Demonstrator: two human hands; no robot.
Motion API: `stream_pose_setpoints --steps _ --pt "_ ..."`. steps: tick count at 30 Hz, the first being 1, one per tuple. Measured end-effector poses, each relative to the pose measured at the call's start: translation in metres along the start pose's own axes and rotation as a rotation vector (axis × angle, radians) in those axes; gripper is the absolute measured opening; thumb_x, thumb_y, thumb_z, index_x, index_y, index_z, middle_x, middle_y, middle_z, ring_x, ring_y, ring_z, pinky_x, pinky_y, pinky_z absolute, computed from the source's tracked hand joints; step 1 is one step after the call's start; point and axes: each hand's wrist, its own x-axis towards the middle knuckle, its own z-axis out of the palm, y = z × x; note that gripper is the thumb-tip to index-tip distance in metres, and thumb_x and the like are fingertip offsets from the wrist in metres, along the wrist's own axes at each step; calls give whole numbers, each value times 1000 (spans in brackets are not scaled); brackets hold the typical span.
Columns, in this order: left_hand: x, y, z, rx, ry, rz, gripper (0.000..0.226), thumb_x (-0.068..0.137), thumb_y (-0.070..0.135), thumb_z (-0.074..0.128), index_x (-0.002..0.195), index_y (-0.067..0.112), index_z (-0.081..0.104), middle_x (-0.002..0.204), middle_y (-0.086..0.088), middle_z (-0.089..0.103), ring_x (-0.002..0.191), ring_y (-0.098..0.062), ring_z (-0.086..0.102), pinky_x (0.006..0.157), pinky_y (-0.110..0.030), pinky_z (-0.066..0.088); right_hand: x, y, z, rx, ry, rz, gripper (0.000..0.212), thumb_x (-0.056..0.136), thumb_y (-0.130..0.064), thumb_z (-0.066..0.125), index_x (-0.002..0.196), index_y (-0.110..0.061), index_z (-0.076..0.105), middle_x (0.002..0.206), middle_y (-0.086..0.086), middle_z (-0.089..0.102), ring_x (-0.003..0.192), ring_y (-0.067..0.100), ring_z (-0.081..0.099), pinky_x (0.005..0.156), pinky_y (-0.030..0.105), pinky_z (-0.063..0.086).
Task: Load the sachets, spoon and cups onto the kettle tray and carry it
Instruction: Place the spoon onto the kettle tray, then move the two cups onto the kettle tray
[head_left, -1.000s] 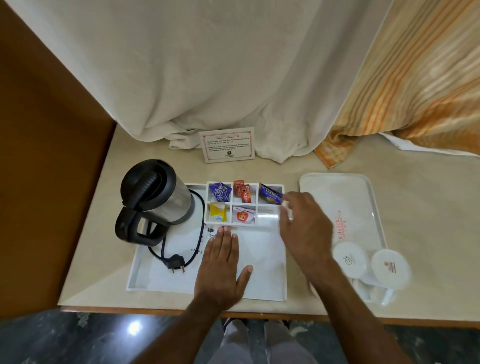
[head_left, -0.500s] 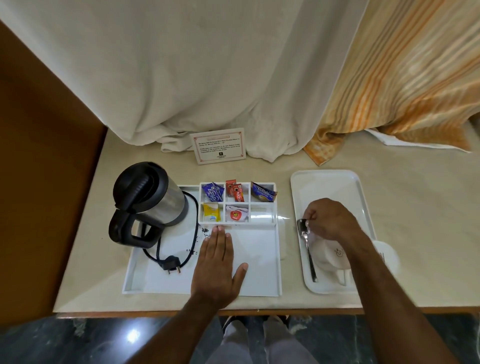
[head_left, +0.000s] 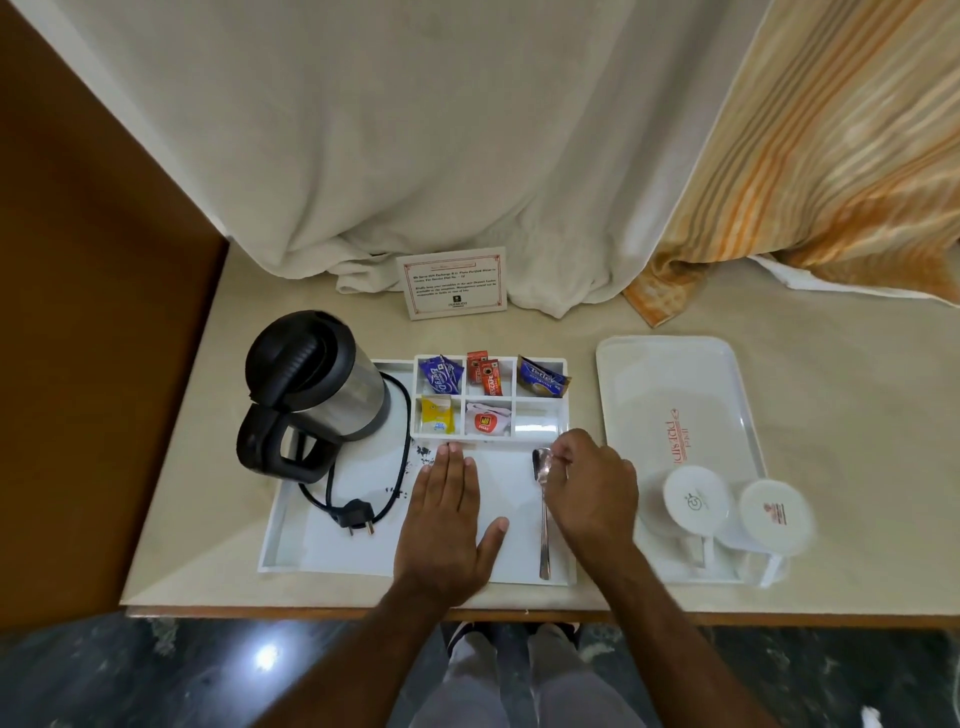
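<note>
A white kettle tray (head_left: 291, 530) holds a black and steel kettle (head_left: 311, 384) at its left, with the cord and plug (head_left: 356, 514) beside it. Its divided section (head_left: 540, 421) at the back holds several sachets (head_left: 485, 376). My left hand (head_left: 447, 519) lies flat and open on the tray floor. My right hand (head_left: 592, 488) pinches the bowl end of a metal spoon (head_left: 543, 525), whose handle rests along the tray's right side. Two white cups (head_left: 696, 499) (head_left: 774, 514) stand upside down on a second white tray (head_left: 670, 384) to the right.
A printed card (head_left: 452, 283) stands behind the kettle tray. A white curtain (head_left: 415, 156) and an orange striped curtain (head_left: 831, 156) hang onto the back of the beige table (head_left: 857, 415). A brown wall (head_left: 93, 312) bounds the left side.
My right hand has carried the spoon from the right tray leftward onto the kettle tray. The left hand has stayed flat on the tray.
</note>
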Motion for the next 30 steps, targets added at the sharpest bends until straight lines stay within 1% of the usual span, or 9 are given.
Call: stream_pose_setpoints --steps 5,8,12,16,19,22,26,28,30 --pt "-1 0 -1 -6 -1 -3 83 97 63 21 154 4 13 163 -18 6 150 -29 0 119 -41 1 -15 -5 19 95 120 69 10 86 -28 64 87 -19 60 80 1 67 70 15 55 70 34 51" --pt "-1 2 -2 1 -9 -9 84 97 65 19 154 4 12 163 -17 4 150 -29 -1 119 -41 1 -21 -6 18 233 190 97 17 84 -29 68 92 -21 55 87 -1 63 75 10 53 69 27 52" --pt "-1 0 -1 -11 -15 -11 83 97 64 19 154 4 13 163 -18 5 151 -29 0 118 -44 7 -47 -5 0 352 230 -134 25 82 -27 70 97 -25 49 91 -7 57 78 7 54 69 16 49" --pt "0 3 -4 -5 -30 -9 82 97 62 18 154 3 10 162 -18 2 150 -30 -1 119 -40 0 -76 15 -36 409 261 -178 23 82 -26 66 97 -29 49 92 -16 50 82 1 51 68 8 44" --pt "-2 2 -9 -9 -21 2 86 93 68 4 152 5 -3 160 -15 -12 150 -28 -9 117 -32 -14 -86 51 -71 418 420 -153 20 80 -17 65 96 -20 54 92 -9 52 79 4 48 69 11 41" --pt "-3 28 -22 -119 31 26 86 93 68 4 152 6 -5 160 -14 -14 150 -26 -10 120 -37 -9 -86 96 -100 341 498 -26 31 74 -4 72 97 -16 54 92 -4 50 79 16 51 68 18 38" --pt "11 112 -43 -252 59 257 85 97 60 27 153 2 1 162 -21 -2 150 -29 -4 122 -44 6 -73 147 -116 211 349 70 64 60 -6 78 114 -19 47 112 1 50 104 22 45 89 27 34" --pt "20 155 -47 -357 26 280 92 94 65 37 154 10 -4 163 -11 -5 150 -21 -5 122 -39 7 -62 164 -114 187 187 88 84 58 -15 80 130 -22 36 131 5 44 119 26 39 99 38 34" --pt "29 188 -46 -531 -45 191 99 87 72 46 154 25 -8 163 4 -10 149 -11 -6 120 -34 6 -54 174 -108 243 31 150 104 63 -26 82 144 -28 17 150 1 29 134 27 29 107 47 31"
